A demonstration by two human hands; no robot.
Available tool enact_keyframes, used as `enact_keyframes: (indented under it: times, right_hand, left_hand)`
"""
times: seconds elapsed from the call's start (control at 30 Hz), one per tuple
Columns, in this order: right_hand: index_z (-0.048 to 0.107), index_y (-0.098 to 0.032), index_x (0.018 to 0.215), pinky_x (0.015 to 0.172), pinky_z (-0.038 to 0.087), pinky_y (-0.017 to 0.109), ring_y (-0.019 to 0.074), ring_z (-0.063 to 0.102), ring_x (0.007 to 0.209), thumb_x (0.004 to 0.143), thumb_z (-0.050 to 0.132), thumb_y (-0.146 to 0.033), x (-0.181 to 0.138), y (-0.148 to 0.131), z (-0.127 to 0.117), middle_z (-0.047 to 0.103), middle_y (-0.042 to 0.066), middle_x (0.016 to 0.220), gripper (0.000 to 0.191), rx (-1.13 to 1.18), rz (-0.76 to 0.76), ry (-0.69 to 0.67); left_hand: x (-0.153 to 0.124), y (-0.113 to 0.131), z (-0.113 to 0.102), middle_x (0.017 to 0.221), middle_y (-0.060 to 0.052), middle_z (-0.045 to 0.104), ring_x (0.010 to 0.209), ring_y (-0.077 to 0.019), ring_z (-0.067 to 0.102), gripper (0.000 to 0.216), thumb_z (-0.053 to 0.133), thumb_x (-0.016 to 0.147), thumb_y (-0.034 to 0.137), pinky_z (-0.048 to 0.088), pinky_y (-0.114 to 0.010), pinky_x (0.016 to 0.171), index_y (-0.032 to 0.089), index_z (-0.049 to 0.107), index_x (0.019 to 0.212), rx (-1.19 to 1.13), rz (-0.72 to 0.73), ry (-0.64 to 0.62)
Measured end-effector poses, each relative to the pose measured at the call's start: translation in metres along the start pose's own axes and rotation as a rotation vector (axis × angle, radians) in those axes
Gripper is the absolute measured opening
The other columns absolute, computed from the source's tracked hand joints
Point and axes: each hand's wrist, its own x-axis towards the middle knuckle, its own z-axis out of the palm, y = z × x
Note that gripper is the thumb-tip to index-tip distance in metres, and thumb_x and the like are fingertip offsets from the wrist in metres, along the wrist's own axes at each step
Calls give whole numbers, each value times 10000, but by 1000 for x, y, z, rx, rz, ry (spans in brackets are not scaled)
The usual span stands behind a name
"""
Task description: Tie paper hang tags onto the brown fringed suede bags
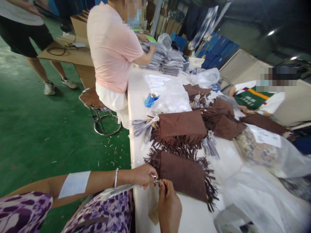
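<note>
Head view: left hand and right hand both pinch a small metal clasp beside the near brown fringed pouch — it could slip, being tiny.

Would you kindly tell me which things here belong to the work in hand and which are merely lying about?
In hand:
left hand
right hand
small metal clasp
nearest brown fringed bag

Lying about:
second fringed bag
blue tape dispenser
grey packet stacks
clear plastic bags
</note>
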Motion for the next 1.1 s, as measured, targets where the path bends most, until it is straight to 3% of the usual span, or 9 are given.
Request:
enact_keyframes:
  times: [0.33, 0.53, 0.77, 0.97, 1.1]
  right_hand:
    - [606, -230, 920, 466, 357, 280, 185, 660, 553, 998, 315, -348, 2, -5, -1, 693, 0, 729, 323, -241, -202, 70]
    - [614, -217, 1041, 549, 406, 261, 157, 660, 632, 997, 302, -236, 0, -3, 1, 695, 26, 888, 315, -213, -318, -20]
    - [632, -173, 1088, 595, 471, 251, 174, 695, 732, 1001, 280, -273, -7, 5, 10, 714, 62, 962, 376, -124, -334, 43]
    - [589, -194, 1048, 585, 482, 247, 172, 695, 710, 1001, 293, -345, -19, 6, 12, 717, 50, 911, 335, -26, -212, 83]
    - [589, -233, 981, 564, 468, 233, 155, 667, 696, 994, 318, -347, -30, 6, 13, 665, 38, 890, 295, 30, -221, 111]
  left_hand:
    - [-5, 6, -3, 656, -16, 613, 470, -131, 522, 167, 646, 685, 306, 381, -224, 409, 190, 625, 802, -24, -20, -28]
    - [-2, 5, -4, 583, -30, 584, 472, -146, 514, 117, 629, 612, 270, 368, -235, 417, 183, 616, 689, 9, -79, -12]
    - [-3, 9, -3, 502, -11, 544, 432, -133, 470, 70, 584, 578, 238, 347, -236, 395, 171, 597, 564, 35, -150, -38]
    - [-2, 15, -8, 494, -5, 560, 392, -110, 423, 92, 599, 577, 240, 309, -216, 350, 164, 616, 529, 11, -210, -181]
    - [-2, 16, -13, 546, -15, 611, 401, -98, 431, 116, 615, 591, 267, 295, -197, 348, 158, 623, 554, -29, -235, -251]
